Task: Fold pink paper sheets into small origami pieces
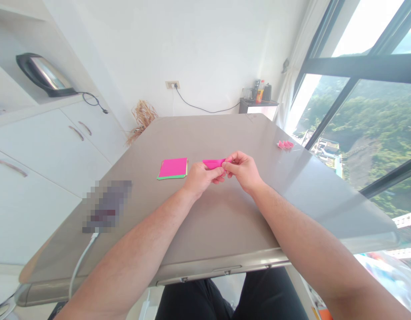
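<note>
Between my two hands, above the middle of the table (pixel 205 222), is a folded piece of bright pink paper (pixel 212 164). My left hand (pixel 202 177) pinches its near left part between thumb and fingers. At the paper's right end, my right hand (pixel 242 170) pinches it, with thumb and fingertips close to the left thumb. The fingers cover part of the paper, so its full folded shape is hidden. Just left of my left hand lies a stack of square coloured paper (pixel 173 168), pink on top with a green edge showing below.
Small folded pink paper pieces (pixel 285 145) lie near the table's right edge. A blurred-out flat object (pixel 107 209) with a white cable (pixel 81 258) is at the left. A small cabinet (pixel 258 108) with bottles stands behind the table; a window is on the right.
</note>
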A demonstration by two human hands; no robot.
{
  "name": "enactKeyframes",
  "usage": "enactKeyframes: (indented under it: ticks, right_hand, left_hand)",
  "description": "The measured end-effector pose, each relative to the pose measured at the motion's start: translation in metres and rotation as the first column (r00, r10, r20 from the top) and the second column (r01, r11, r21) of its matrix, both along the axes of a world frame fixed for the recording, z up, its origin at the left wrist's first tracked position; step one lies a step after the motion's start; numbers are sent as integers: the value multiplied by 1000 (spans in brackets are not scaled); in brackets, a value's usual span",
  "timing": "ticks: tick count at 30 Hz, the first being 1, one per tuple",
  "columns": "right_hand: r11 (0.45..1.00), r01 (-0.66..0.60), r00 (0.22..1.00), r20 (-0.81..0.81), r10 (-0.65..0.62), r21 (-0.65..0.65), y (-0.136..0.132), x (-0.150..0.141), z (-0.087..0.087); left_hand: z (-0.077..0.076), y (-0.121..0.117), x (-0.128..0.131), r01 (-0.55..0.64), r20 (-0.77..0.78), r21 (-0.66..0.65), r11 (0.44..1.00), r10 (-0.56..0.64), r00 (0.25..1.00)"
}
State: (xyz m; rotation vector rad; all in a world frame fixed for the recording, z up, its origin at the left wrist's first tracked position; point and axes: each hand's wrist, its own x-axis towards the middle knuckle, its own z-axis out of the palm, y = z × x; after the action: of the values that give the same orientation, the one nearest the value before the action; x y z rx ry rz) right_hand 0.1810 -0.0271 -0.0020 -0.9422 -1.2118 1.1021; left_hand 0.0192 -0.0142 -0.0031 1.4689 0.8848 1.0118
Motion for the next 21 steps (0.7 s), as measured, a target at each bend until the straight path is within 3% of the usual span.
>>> enactKeyframes:
  ticks: [12, 21]
  right_hand:
    - [998, 20, 998, -57, -24, -59, -3, -3, 4]
    - [992, -95, 988, -131, 83, -88, -4, -5, 4]
  left_hand:
    - [3, -1, 3, -93, 12, 16, 996, 93, 996]
    - [6, -2, 2, -59, 67, -11, 998, 59, 996]
